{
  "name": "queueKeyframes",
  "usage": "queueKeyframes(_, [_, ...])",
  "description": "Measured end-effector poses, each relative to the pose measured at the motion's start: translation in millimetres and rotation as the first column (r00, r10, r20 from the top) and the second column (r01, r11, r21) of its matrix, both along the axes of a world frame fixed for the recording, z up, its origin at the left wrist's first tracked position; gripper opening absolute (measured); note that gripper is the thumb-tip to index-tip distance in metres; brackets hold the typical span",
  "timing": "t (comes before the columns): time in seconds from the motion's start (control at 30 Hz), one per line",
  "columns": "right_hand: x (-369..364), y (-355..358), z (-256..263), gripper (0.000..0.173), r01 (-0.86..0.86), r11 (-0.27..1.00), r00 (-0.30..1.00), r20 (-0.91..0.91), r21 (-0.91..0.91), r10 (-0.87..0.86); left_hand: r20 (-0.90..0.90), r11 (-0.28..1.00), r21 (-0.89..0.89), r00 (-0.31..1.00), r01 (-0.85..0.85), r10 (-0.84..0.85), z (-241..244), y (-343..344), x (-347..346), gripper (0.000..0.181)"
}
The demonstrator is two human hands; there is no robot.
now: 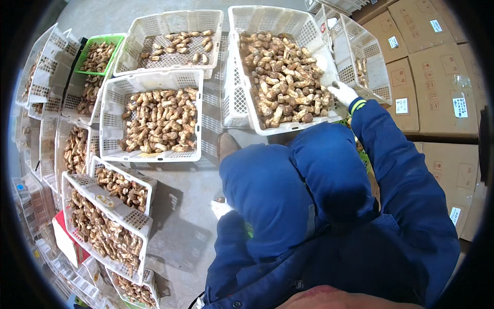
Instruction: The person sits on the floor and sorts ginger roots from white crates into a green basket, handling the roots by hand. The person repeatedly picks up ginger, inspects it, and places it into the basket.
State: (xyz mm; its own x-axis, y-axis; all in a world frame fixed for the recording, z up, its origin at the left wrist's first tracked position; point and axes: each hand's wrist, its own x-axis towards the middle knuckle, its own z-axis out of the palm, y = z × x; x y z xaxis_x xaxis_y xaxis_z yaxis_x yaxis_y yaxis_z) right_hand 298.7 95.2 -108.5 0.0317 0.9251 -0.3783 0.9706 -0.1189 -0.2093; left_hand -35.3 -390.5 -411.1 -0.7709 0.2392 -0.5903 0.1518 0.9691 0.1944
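Note:
My right hand [342, 94], in a white glove, is at the right side of a big white plastic crate [266, 19] heaped with brown-and-cream mushrooms [281, 81]; whether its fingers grip anything is not clear. My left hand [221, 209], gloved in white too, hangs low beside my left thigh, with a small brown thing, seemingly a mushroom [220, 199], at its fingers. Left of the big crate, another white crate [150, 79] holds mushrooms packed in rows. Behind that one, a further white crate [173, 17] has a few scattered mushrooms.
More mushroom crates [104, 201] crowd the left side, with a green basket [80, 61] of mushrooms and a red-and-white box [65, 235] among them. Cardboard boxes [436, 92] are stacked on the right. A tilted white crate [370, 42] stands beyond my right hand. Grey floor [181, 220] shows at my left.

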Motion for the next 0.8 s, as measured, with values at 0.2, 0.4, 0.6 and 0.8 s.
queueKeyframes(0.2, [-54.2, -4.5, -36.2, 0.081, 0.274, 0.959, 0.878, -0.387, -0.074, -0.281, 0.132, 0.999, -0.027, 0.991, -0.021, 0.024, 17.9, 22.6, -29.0, 0.032])
queueKeyframes(0.4, [-43.9, 1.0, 6.6, 0.059, -0.108, 0.994, 0.782, -0.617, 0.005, 0.088, 0.239, 0.727, 0.57, 0.924, -0.383, 0.3, 109.7, -49.0, -25.5, 0.037])
queueKeyframes(0.6, [9.7, -81.1, 21.3, 0.044, -0.505, 0.863, 0.792, -0.398, -0.002, 0.463, 0.359, 0.839, 0.353, 0.888, -0.415, 0.288, 109.8, -201.5, 34.3, 0.048])
queueKeyframes(0.8, [-28.0, -89.2, -26.9, 0.05, -0.716, 0.698, 0.694, 0.132, 0.023, 0.708, 0.395, 0.737, 0.508, 0.88, -0.447, 0.262, 149.5, -155.3, 23.5, 0.048])
